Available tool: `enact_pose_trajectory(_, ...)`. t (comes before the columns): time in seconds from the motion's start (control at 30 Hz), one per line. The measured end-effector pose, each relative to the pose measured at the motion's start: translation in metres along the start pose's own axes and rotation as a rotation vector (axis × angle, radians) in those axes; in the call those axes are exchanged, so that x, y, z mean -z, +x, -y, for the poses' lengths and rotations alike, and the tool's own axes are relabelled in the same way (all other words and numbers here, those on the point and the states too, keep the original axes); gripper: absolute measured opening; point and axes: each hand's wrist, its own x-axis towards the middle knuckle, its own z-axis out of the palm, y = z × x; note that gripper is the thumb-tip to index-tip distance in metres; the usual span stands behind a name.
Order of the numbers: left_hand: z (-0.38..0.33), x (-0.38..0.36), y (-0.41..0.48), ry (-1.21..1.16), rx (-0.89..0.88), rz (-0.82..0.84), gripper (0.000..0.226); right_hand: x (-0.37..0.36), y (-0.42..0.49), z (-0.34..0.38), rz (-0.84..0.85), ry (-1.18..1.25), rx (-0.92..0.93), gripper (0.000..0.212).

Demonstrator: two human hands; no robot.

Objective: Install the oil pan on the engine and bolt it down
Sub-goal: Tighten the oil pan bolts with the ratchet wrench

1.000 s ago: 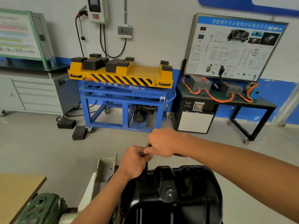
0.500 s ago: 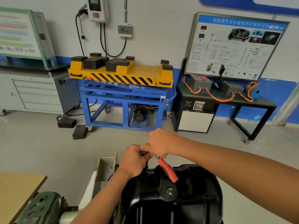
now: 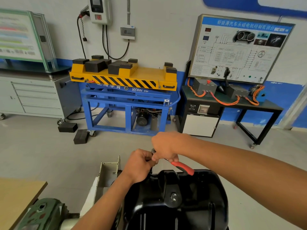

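The black oil pan [image 3: 176, 201] fills the bottom centre, its drain plug [image 3: 174, 197] facing up. At its far rim both hands meet. My right hand [image 3: 164, 146] grips a ratchet wrench with a red handle [image 3: 183, 168] that points right and down over the pan's edge. My left hand [image 3: 140, 165] is closed around the wrench's head and the dark extension below it, steadying it. The bolt and socket under the hands are hidden. The engine beneath the pan is mostly out of sight.
A white stand bracket [image 3: 109, 171] and a green gearbox [image 3: 43, 213] sit left of the pan, beside a wooden tabletop [image 3: 15, 196]. Across the floor stand a blue and yellow lift table [image 3: 126, 83], a grey drawer cabinet [image 3: 33, 97], a training panel bench [image 3: 232, 100] and loose black blocks [image 3: 80, 136].
The red handle came out from under my right hand and has swung to the right. My left hand stays on the wrench head.
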Motion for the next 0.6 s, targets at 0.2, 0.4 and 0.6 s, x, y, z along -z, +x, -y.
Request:
enact_pose_trajectory(0.2, 0.0008, -0.0005, 0.0002, -0.012, -0.006, -0.008, 0.024, 0.0051, 0.0001, 0.0044, 0.036, -0.056, -0.026, 0.044)
enact_pose_trajectory(0.4, 0.0020, -0.0013, 0.0021, -0.034, -0.006, -0.015, 0.027, 0.0062, -0.0022, 0.0050, 0.001, -0.144, -0.035, 0.038)
enact_pose_trajectory(0.6, 0.0002, -0.0011, 0.0017, -0.019, -0.006, -0.008, 0.031, 0.0026, -0.0058, 0.0014, -0.102, -0.201, 0.009, 0.040)
